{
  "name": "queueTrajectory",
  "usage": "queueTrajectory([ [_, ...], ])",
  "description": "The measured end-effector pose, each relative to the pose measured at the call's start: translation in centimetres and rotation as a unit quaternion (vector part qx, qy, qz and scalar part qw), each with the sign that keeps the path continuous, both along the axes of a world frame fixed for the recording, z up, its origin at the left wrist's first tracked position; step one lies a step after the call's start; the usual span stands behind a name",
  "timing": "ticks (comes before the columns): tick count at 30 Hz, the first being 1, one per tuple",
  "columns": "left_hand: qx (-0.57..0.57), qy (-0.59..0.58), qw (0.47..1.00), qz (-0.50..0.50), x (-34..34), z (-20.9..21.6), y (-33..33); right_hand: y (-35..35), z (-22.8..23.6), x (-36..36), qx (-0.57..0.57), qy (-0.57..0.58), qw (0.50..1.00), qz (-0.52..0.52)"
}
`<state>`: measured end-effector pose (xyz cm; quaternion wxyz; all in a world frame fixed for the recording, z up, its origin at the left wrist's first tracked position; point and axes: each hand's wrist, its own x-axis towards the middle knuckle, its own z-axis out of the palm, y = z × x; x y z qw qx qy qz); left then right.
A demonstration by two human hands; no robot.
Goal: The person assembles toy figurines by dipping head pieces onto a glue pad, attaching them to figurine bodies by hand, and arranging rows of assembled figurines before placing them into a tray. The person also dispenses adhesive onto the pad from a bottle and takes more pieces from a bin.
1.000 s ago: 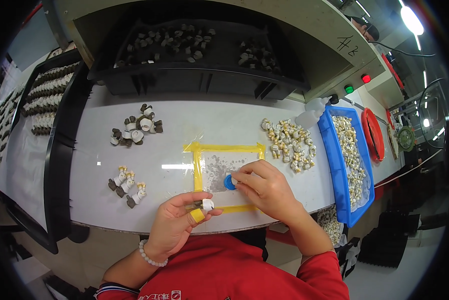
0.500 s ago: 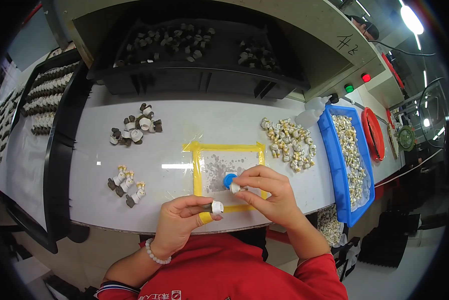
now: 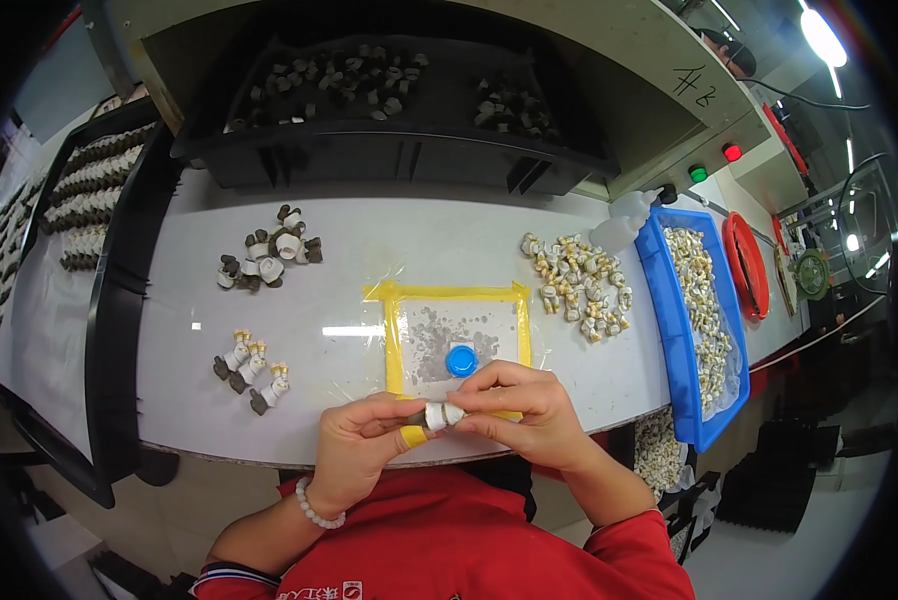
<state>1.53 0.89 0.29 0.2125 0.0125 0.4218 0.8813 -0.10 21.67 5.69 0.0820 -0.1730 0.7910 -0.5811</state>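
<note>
My left hand [image 3: 362, 428], with yellow tape round one finger, pinches a small white-and-dark figurine part [image 3: 433, 415]. Between the fingertips of my right hand [image 3: 534, 412] is a small white figurine part [image 3: 453, 413], mostly covered by the fingers. The two pieces meet end to end, or nearly so, just above the near side of the yellow-taped square [image 3: 394, 345]. Just beyond them a round blue cap [image 3: 462, 361] rests inside that square, beside grey spots. At left lie several joined figurines [image 3: 252, 368] with white bodies, dark bases and yellowish tops.
White-and-dark parts [image 3: 269, 258] lie in a pile at left; white-and-yellow parts [image 3: 579, 285] at right. A blue bin [image 3: 654, 290] and a white squeeze bottle [image 3: 619, 230] flank the right pile. Black trays stand behind [image 3: 369, 160] and far left [image 3: 119, 330]. A red dish [image 3: 737, 270] sits beyond the bin.
My right hand has moved from the blue cap toward my left hand, bringing its white part against or close to the white-and-dark part. My left hand has barely moved.
</note>
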Motion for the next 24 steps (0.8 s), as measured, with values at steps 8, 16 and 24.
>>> queueTrajectory([
  [8,-0.074,0.063,0.995,0.012,0.3,0.1,-0.3,-0.8,-0.2,0.5,-0.001,-0.006,1.000,-0.001],
  [16,-0.332,0.292,0.897,0.013,1.5,2.0,-3.4,-2.5,-0.7,1.0,0.047,0.092,0.993,0.052],
  [24,-0.647,0.357,0.645,0.195,-1.3,4.2,-11.9,-8.2,-1.8,-1.8,0.072,0.273,0.952,0.113],
])
